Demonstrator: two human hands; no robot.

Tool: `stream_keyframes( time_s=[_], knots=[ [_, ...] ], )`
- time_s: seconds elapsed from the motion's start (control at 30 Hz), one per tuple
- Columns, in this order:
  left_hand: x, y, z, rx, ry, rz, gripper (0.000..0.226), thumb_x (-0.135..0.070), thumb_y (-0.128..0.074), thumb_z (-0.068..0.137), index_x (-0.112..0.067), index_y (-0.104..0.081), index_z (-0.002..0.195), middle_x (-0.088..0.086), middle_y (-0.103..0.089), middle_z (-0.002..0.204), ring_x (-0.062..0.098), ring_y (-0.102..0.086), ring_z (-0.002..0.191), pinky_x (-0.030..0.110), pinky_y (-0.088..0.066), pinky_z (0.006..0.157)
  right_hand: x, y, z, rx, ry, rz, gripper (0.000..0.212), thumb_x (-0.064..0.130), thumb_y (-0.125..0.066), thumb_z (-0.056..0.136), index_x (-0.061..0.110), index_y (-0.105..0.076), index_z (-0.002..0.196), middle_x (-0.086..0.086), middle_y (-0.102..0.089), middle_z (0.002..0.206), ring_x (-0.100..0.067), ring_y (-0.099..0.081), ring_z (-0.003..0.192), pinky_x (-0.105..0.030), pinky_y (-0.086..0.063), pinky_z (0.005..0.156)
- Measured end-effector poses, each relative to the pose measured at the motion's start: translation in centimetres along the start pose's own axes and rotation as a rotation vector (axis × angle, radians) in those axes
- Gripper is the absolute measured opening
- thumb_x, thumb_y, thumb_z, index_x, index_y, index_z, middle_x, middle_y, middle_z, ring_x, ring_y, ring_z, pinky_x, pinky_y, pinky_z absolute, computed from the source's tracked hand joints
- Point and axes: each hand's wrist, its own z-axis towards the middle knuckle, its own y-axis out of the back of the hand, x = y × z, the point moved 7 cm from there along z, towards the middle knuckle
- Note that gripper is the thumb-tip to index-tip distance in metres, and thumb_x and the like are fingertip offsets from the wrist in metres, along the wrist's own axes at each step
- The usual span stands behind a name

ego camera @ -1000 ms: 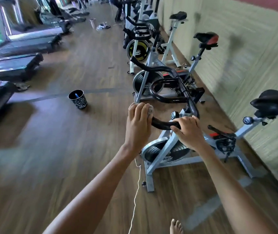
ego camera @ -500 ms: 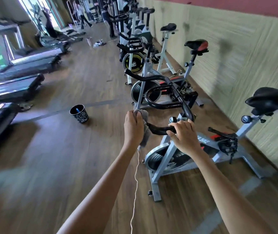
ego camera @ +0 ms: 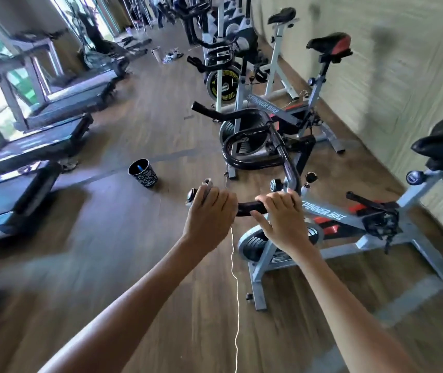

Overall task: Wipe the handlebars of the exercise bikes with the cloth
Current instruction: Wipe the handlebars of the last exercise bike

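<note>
The nearest grey exercise bike point(ego camera: 325, 211) stands in front of me with a black looped handlebar point(ego camera: 250, 207). My left hand point(ego camera: 209, 211) is wrapped around the near end of the handlebar's left grip, with a grey cloth point(ego camera: 206, 188) pressed under the fingers; only a small edge of the cloth shows. A thin white thread point(ego camera: 235, 292) hangs down from that hand. My right hand point(ego camera: 282, 219) grips the same bar a little to the right, near the stem. The bar's end cap point(ego camera: 190, 196) sticks out past my left hand.
More exercise bikes point(ego camera: 263, 114) stand in a row along the right wall point(ego camera: 403, 63). A black patterned bin point(ego camera: 143, 173) sits on the wooden floor to the left. Treadmills point(ego camera: 26, 146) line the left side. People stand far back in the room.
My left hand has slid with the cloth outward along the grip toward its end, and the cloth is now mostly hidden under the fingers. The view has tilted up and shifted.
</note>
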Motion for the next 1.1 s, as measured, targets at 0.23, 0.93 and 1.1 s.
stream_keyframes(
  time_s=[0.23, 0.93, 1.1],
  knots=[
    [-1.2, -0.8, 0.4, 0.147, 0.033, 0.079, 0.03, -0.029, -0.037, 0.099, -0.01, -0.059, 0.103, 0.007, -0.059, 0.095, 0.029, -0.056, 0.089, 0.046, -0.041, 0.099, -0.1, -0.1, 0.0, -0.027, 0.022, 0.005, 0.047, 0.05, -0.033, 0.099, 0.014, -0.059, 0.114, -0.002, -0.062, 0.1, -0.028, -0.055, 0.101, -0.044, -0.028, 0.108],
    [-0.3, -0.3, 0.5, 0.186, 0.002, 0.089, 0.028, -0.028, -0.038, 0.099, -0.009, -0.058, 0.104, 0.007, -0.057, 0.096, 0.03, -0.053, 0.09, 0.047, -0.041, 0.1, -0.2, 0.2, -0.1, -0.052, 0.034, 0.038, 0.044, 0.047, -0.033, 0.1, 0.014, -0.059, 0.112, -0.001, -0.061, 0.099, -0.026, -0.055, 0.101, -0.042, -0.026, 0.109],
    [1.4, 1.1, -0.1, 0.091, -0.056, 0.062, 0.023, -0.028, -0.052, 0.093, -0.011, -0.058, 0.108, 0.005, -0.058, 0.099, 0.028, -0.056, 0.094, 0.043, -0.038, 0.103, -0.4, 0.2, 0.0, -0.019, 0.049, 0.046, 0.042, 0.045, -0.034, 0.099, 0.014, -0.058, 0.113, -0.001, -0.06, 0.1, -0.026, -0.055, 0.101, -0.043, -0.027, 0.109]
  ],
)
